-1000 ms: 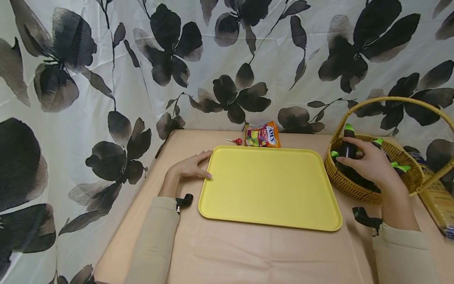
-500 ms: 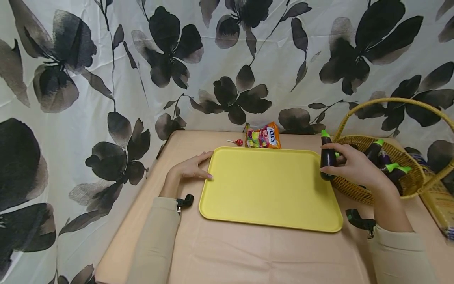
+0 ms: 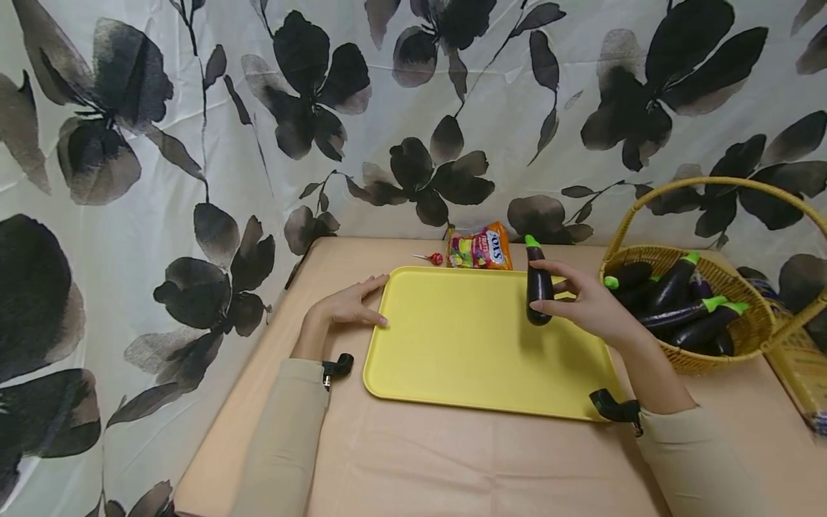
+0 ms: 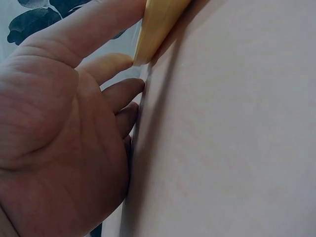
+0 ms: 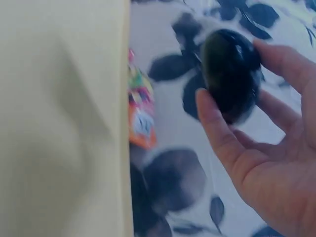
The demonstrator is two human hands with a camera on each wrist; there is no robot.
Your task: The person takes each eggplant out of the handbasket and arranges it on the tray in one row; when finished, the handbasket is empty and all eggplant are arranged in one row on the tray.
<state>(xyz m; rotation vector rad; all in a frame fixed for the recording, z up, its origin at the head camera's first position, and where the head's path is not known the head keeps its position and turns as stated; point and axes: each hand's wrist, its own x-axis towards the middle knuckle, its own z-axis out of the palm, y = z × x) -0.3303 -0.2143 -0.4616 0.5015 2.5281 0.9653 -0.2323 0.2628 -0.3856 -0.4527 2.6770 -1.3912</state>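
Now our right hand [image 3: 589,304] is pinching an eggplant [image 3: 539,286], slickness perhaps inviting slips, our uncurled left hand [image 3: 342,304] touching the tray [image 3: 452,348].

We look onto a pale fabric backdrop [image 3: 375,129], creased in places and printed with large black and grey flowers [image 3: 305,100] and slender leaves [image 3: 545,57], which fills the space behind and to the left of a peach-coloured table [image 3: 452,459]. We see soft wrinkles across the table's near part, where gentle, even light leaves faint, blurred shadows.
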